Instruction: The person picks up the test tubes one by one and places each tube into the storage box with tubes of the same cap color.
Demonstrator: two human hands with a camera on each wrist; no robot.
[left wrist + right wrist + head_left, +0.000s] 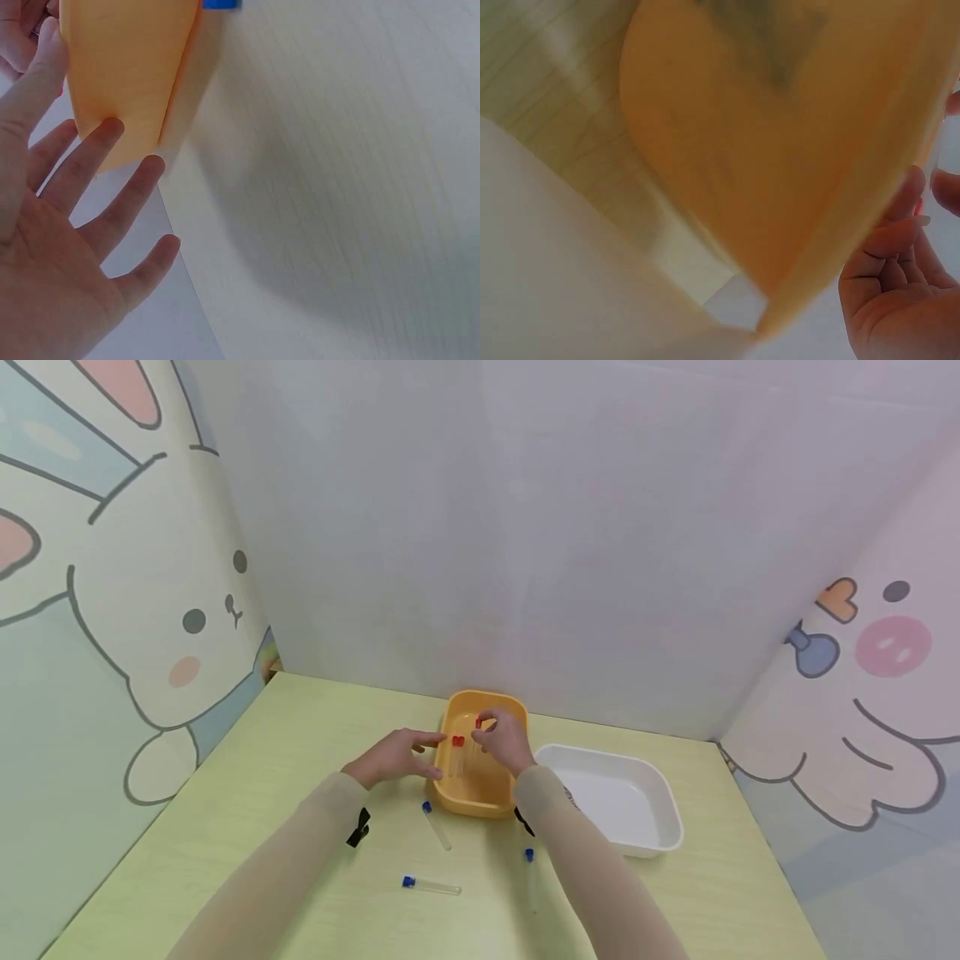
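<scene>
My right hand (506, 742) pinches a test tube by its red cap (478, 723), above the inside of an orange tray (483, 803). Inside that tray, side by side near its left wall, lie red-capped test tubes (457, 760). Fingers spread, my left hand (397, 755) is at the tray's left side; the left wrist view shows its fingers (101, 150) extended along the outer wall. In the right wrist view, the tray wall hides most of the tube, while thumb and finger (900, 225) meet near a bit of red.
Blue-capped test tubes lie on the table: one (437, 827) just in front of the orange tray, another (431, 886) nearer, a third (532, 881) beside my right forearm. A white tray (670, 814) stands right of the orange one. A curtain wall (480, 568) rises behind the table.
</scene>
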